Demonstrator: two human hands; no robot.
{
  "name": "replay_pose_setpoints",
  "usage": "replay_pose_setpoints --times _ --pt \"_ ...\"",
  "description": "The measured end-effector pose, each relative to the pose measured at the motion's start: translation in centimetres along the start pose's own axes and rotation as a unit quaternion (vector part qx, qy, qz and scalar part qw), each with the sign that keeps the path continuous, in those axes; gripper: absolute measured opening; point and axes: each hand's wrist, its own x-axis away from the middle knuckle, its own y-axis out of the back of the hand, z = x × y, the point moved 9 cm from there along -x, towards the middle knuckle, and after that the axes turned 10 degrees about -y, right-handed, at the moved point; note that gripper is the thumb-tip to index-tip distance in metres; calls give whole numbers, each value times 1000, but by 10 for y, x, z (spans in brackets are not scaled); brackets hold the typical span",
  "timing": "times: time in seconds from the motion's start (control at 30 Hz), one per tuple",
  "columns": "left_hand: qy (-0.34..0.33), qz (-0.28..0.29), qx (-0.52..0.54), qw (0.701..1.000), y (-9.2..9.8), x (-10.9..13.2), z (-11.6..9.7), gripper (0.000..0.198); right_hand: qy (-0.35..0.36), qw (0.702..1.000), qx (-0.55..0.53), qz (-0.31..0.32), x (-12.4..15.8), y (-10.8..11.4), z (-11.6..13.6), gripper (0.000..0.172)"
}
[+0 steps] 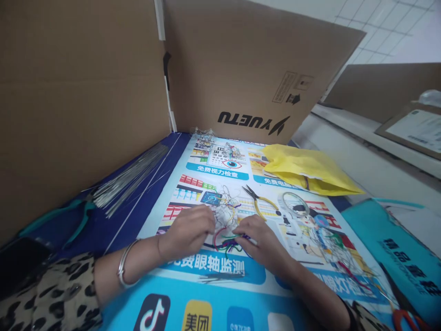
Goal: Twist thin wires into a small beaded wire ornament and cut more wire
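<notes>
My left hand [191, 230] has its fingers curled closed beside a tangle of fine wire [225, 214]; whatever it pinches is hidden. Across from it, the thumb and forefinger of my right hand [262, 239] close on thin coloured cords [229, 243] in red, green and purple. These cords lie loosely between both hands on the printed poster sheet [213, 294]. Just beyond the tangle rest yellow-handled needle-nose pliers [263, 202], with jaws pointing away to the left. Some short dark strands [220, 277] lie nearer me.
At left are a bundle of straight wires [132, 177] and teal-handled pliers [81, 220]. To the right lie a wire coil [294, 204], another tangle [330, 243], a yellow bag [306, 170], a teal bag [396, 253] and orange-handled scissors [404, 319]. Cardboard walls [248, 69] stand behind.
</notes>
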Motion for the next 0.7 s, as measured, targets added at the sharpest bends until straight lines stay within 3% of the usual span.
replay_pose_setpoints --times 0.07,0.17,0.3,0.43,0.7 --pt "-59 85 -5 995 -18 0 -19 22 -5 1000 -1 16 0 -3 1 10" --pt "-98 193 -15 976 -42 5 -35 17 -16 999 0 29 -1 -6 2 15" --pt "-118 286 -18 951 -62 13 -45 15 -37 999 -16 31 0 -8 -2 16" --pt "-117 311 -10 943 -67 16 -46 13 -64 996 -56 24 0 -5 -7 15" --pt "-95 307 -2 947 -66 14 -46 13 -139 980 -139 29 3 0 -18 12"
